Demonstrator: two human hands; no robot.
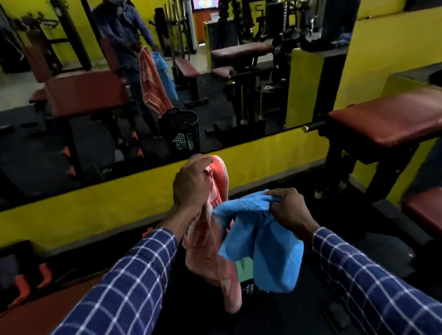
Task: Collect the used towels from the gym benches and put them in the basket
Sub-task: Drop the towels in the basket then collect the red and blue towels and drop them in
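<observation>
checked sleeves (118,297) lead out to both hands above the basket (249,288), which is mostly hidden under hanging cloth. left grip (192,183) clutches the orange towel (211,243); right grip (289,210) pinches the blue towel (271,260). best to lower both until the tails sit inside the rim, then let go, so nothing drapes outside.

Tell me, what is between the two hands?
In the head view, only towel: the orange towel held by the left hand and the blue towel gripped by the right hand hang there, overlapping.
</observation>
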